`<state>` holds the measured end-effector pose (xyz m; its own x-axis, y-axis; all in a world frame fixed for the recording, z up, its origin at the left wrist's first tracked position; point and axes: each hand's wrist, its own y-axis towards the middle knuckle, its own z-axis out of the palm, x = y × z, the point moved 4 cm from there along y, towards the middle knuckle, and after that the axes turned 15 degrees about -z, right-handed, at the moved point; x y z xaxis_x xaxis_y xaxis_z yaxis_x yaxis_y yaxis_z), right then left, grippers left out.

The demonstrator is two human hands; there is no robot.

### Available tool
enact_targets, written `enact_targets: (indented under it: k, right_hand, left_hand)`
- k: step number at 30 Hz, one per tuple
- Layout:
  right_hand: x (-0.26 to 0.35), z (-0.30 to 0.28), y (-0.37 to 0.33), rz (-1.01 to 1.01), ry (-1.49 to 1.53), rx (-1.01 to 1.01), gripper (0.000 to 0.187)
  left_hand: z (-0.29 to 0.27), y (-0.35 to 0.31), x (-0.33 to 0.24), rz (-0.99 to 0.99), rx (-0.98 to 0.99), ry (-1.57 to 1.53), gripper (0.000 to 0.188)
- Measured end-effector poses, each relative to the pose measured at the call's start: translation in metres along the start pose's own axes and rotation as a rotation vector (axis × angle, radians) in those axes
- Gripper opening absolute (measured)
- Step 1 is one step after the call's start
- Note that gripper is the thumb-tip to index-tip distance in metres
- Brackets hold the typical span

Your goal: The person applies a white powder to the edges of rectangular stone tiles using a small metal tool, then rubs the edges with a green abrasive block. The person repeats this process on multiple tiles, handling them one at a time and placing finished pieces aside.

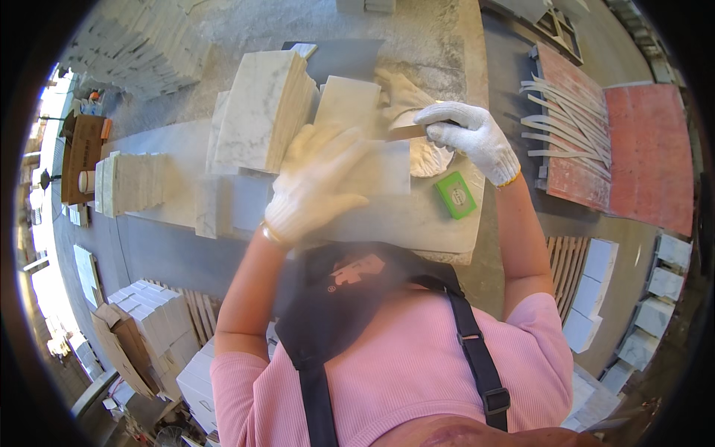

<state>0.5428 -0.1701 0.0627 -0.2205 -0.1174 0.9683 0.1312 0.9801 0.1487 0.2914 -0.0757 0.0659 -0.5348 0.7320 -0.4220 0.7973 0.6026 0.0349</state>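
My left hand (316, 182), in a white knit glove, is stretched out flat over pale tiles and smeared by motion. Its thumb stands apart from the fingers, and no held object shows. Beside its fingertips lies a pale flat tile (391, 170); a second tile (348, 102) is just beyond. My right hand (469, 138), gloved too, is closed with thumb and fingers pinched round a thin brownish strip (407, 132) whose kind I cannot make out. Under that hand rest a whitish cloth bundle (430, 159) and a bright green box (456, 195) on the stone worktop (417, 227).
Stacked marble tiles (257, 112) rise left of my left hand, with a smaller stack (130, 182) farther left. A beige cloth or glove (402, 95) lies beyond the right hand. Pale strips (570, 123) lie on a red board (648, 149) at right. White boxes (153, 316) stand lower left.
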Motion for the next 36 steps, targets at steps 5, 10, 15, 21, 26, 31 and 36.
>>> enact_targets:
  k: [5, 10, 15, 21, 26, 31, 36]
  right_hand:
    - [-0.011, 0.011, 0.035, 0.009, 0.007, 0.276, 0.022]
    - [-0.019, 0.014, 0.042, 0.065, 0.064, 0.391, 0.024]
    - [-0.017, 0.012, 0.037, 0.016, 0.034, 0.377, 0.026]
    - [-0.014, 0.011, 0.026, -0.064, -0.045, 0.317, 0.027]
    - [-0.014, 0.012, 0.023, -0.13, -0.136, 0.289, 0.026]
    - [-0.016, 0.014, 0.015, -0.127, -0.097, 0.243, 0.026]
    - [-0.02, 0.02, 0.005, -0.169, -0.125, 0.188, 0.025]
  left_hand:
    - [0.0, 0.001, 0.001, 0.01, 0.0, -0.086, 0.078]
    - [0.002, 0.0, 0.003, -0.004, 0.011, -0.112, 0.079]
    - [0.0, 0.001, 0.003, -0.008, 0.015, -0.111, 0.081]
    - [0.0, 0.0, 0.002, -0.017, -0.006, -0.114, 0.085]
    - [0.001, 0.0, 0.003, -0.016, -0.021, -0.119, 0.084]
    - [0.002, -0.002, 0.004, 0.0, -0.038, -0.131, 0.079]
    - [0.001, -0.002, 0.004, 0.005, -0.038, -0.148, 0.077]
